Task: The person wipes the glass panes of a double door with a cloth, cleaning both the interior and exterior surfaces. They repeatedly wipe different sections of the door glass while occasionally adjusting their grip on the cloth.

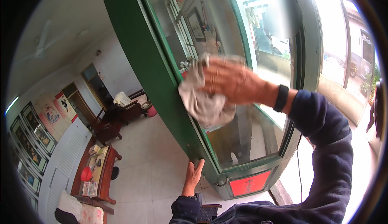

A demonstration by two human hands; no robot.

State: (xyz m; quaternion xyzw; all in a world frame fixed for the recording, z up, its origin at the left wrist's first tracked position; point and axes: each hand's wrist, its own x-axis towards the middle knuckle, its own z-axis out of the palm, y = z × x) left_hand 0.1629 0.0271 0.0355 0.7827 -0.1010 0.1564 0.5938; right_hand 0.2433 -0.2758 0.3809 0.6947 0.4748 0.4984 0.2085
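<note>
My right hand (pixel 232 81) presses a crumpled light-grey cloth (pixel 209 105) flat against the glass pane (pixel 230 142) of a green-framed door. The hand is slightly blurred, and a black band circles its wrist. Lower down, my left hand (pixel 194 174) grips the edge of the green door frame (pixel 163 90), its thumb on the near face and its other fingers mostly hidden. A metal handle (pixel 222 181) sits near the door's bottom corner, beside a red paper panel (pixel 250 183) that bears writing.
Wooden chairs (pixel 130 105) and a long wooden table (pixel 104 175) with a red bowl (pixel 86 174) stand in the room at left. A small dark woven seat (pixel 209 212) is just below my left hand. A dark cord (pixel 299 166) hangs at right, near the bright doorway.
</note>
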